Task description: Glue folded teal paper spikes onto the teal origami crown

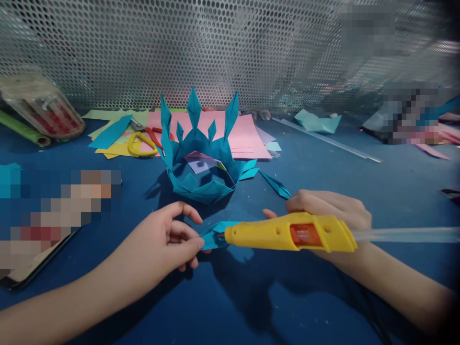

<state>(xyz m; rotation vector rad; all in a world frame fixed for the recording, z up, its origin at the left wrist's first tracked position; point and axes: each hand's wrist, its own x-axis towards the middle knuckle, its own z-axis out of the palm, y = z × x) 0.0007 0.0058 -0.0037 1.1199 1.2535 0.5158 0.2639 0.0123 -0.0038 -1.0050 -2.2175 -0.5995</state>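
Note:
My left hand (179, 237) pinches the left end of a small folded blue paper piece (212, 239) between thumb and fingers. A yellow hot glue gun (262, 231) lies across the view, its nozzle tip right over that paper; I cannot tell whether they touch. Wrapped round the gun's far side, my right hand (330, 208) grips it, with most of the fingers hidden. A clear glue stick (402, 235) sticks out of the gun's rear. Beyond the hands stands a blue paper crown (201, 189) with pointed spikes. A slim folded blue paper spike (276, 184) lies near my right hand.
Behind the crown lie pink paper sheets (251, 136) and scissors with a yellow handle (142, 145). At left are a clear jar (46, 105), a green roll (25, 127) and a blurred-out tablet or phone (46, 256). Another glue stick (330, 141) lies before the perforated metal panel (201, 48).

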